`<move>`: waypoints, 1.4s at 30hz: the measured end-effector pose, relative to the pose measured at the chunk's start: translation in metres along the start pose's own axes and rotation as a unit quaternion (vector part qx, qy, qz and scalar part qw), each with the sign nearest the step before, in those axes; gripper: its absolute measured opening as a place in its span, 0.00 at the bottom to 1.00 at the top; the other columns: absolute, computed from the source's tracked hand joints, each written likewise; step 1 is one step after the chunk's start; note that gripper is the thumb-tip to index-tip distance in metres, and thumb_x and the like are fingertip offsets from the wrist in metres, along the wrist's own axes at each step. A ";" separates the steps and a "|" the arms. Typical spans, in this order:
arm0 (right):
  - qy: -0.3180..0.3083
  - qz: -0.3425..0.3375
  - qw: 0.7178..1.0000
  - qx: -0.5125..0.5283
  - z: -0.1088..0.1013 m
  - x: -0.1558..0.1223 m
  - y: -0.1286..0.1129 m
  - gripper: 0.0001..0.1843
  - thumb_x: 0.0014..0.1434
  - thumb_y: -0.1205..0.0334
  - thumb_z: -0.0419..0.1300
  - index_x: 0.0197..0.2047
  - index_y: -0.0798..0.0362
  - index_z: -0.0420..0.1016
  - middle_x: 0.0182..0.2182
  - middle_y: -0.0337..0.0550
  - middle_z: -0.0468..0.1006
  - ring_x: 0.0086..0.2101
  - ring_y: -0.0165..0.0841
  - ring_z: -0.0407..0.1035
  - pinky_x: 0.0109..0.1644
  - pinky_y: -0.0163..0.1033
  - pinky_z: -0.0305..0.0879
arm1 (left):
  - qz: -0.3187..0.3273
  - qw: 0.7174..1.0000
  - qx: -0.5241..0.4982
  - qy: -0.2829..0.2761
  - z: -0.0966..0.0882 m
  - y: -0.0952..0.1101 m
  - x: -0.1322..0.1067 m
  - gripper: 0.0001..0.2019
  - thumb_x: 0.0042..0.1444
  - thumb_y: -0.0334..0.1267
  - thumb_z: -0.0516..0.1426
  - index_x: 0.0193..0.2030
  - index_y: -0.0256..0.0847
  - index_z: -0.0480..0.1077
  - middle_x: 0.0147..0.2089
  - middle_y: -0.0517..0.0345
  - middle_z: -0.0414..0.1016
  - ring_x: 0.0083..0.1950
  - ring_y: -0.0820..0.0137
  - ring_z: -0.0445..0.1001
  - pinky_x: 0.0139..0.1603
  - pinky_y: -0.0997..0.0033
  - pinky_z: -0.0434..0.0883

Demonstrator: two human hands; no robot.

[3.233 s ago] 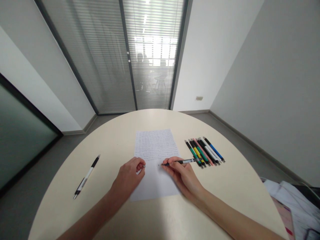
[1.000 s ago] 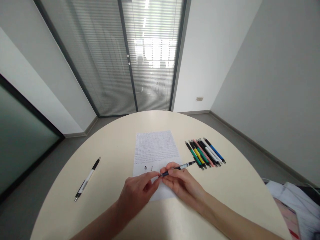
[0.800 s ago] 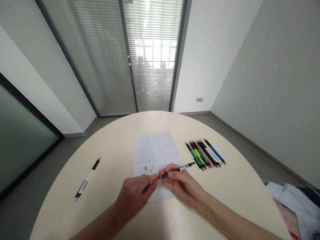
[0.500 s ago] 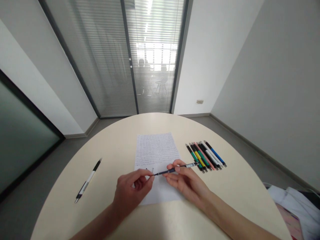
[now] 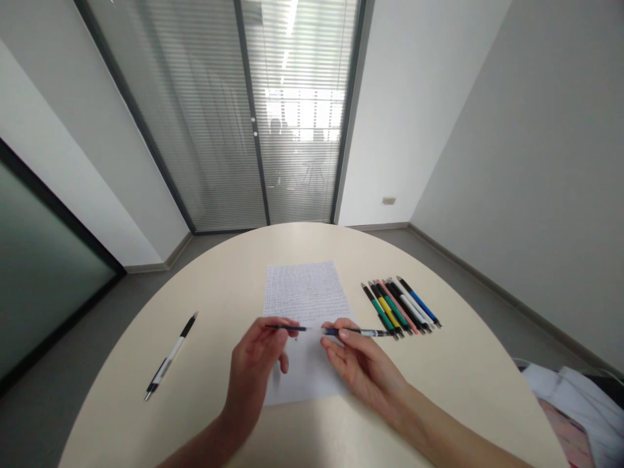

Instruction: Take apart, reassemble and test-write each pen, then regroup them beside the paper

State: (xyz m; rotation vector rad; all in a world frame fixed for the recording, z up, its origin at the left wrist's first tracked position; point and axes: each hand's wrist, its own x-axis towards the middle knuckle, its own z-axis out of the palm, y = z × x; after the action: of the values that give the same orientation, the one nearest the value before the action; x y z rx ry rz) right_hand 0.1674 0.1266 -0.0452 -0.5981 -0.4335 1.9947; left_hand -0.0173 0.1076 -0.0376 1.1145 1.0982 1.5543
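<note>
Between the thumb and fingers of my left hand [image 5: 256, 364] is a thin dark pen refill [image 5: 287, 327], lying roughly level with its pale end pointing right. My right hand [image 5: 365, 361] grips a pen barrel [image 5: 371, 333], dark toward the left and white with black toward the right. The refill and the barrel are in line, end to end. Whether the refill's pale end is still inside the barrel, I cannot tell. Below both hands lies a sheet of paper [image 5: 307, 286] with dense handwriting on its upper part. A tiny part on it is mostly hidden by my left hand.
Several pens [image 5: 402, 307] in different colours lie side by side at the right of the round table [image 5: 219, 279]. One white and black pen [image 5: 171, 356] lies alone at the left. White papers or cloth [image 5: 560, 396] are beyond the table's right edge.
My left hand has shifted from the barrel's pointed end to holding the refill along its length, left of the barrel. The barrel in my right hand has turned nearly level.
</note>
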 end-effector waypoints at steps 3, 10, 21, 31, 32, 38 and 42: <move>0.022 -0.037 0.999 0.008 -0.003 0.005 -0.008 0.14 0.45 0.71 0.73 0.36 0.55 0.78 0.34 0.44 0.83 0.34 0.30 0.79 0.42 0.31 0.75 | 0.001 0.997 -0.016 0.072 -0.006 0.009 0.009 0.07 0.60 0.42 0.56 0.36 0.41 0.69 0.37 0.54 0.79 0.38 0.67 0.76 0.25 0.78 0.70; 0.036 -0.102 0.994 -0.022 -0.003 0.008 -0.017 0.13 0.44 0.71 0.73 0.33 0.53 0.76 0.38 0.44 0.83 0.34 0.27 0.78 0.43 0.28 0.74 | -0.035 0.954 0.292 -0.059 -0.008 -0.004 0.011 0.14 0.52 0.44 0.61 0.44 0.41 0.70 0.20 0.67 0.73 0.21 0.71 0.71 0.25 0.74 0.67; 0.039 -0.124 0.987 -0.095 -0.001 0.008 -0.013 0.13 0.43 0.69 0.74 0.32 0.53 0.76 0.33 0.34 0.77 0.33 0.23 0.73 0.45 0.27 0.71 | 0.294 0.775 0.535 -0.162 0.003 -0.040 0.002 0.06 0.60 0.31 0.55 0.32 0.39 0.69 0.26 0.59 0.75 0.26 0.70 0.73 0.30 0.72 0.70; 0.000 -0.159 0.968 -0.196 -0.005 0.004 -0.012 0.10 0.57 0.58 0.64 0.40 0.54 0.78 0.39 0.44 0.77 0.39 0.35 0.74 0.54 0.43 0.67 | 0.314 0.760 0.534 -0.197 0.001 -0.046 0.002 0.06 0.62 0.31 0.54 0.35 0.38 0.72 0.32 0.54 0.74 0.34 0.65 0.74 0.37 0.66 0.74; -0.005 -0.196 0.944 -0.266 -0.007 0.003 -0.013 0.09 0.59 0.58 0.62 0.40 0.52 0.78 0.39 0.44 0.77 0.39 0.35 0.73 0.53 0.43 0.67 | 0.312 0.766 0.527 -0.194 0.001 -0.045 0.002 0.06 0.62 0.31 0.54 0.36 0.38 0.72 0.32 0.54 0.74 0.34 0.65 0.74 0.37 0.65 0.74; -0.177 -0.380 0.527 -0.740 -0.016 -0.006 -0.031 0.15 0.66 0.67 0.52 0.53 0.49 0.72 0.47 0.50 0.75 0.47 0.40 0.69 0.52 0.46 0.67 | 0.342 0.789 0.479 -0.177 0.001 -0.031 -0.002 0.07 0.64 0.29 0.52 0.41 0.37 0.71 0.32 0.53 0.74 0.34 0.65 0.73 0.38 0.63 0.74; -0.245 -0.367 0.326 -0.836 -0.014 -0.005 -0.034 0.17 0.67 0.70 0.48 0.55 0.58 0.69 0.48 0.57 0.75 0.48 0.43 0.69 0.52 0.48 0.69 | 0.382 0.783 0.452 -0.191 -0.004 -0.020 -0.008 0.07 0.63 0.27 0.52 0.43 0.38 0.70 0.32 0.54 0.75 0.33 0.66 0.73 0.38 0.65 0.74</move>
State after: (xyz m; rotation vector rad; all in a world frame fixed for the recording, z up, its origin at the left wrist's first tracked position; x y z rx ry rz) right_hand 0.2018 0.1385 -0.0376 -0.6118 -2.6486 0.0016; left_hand -0.0169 0.1030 -0.0591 2.6702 1.1807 1.1910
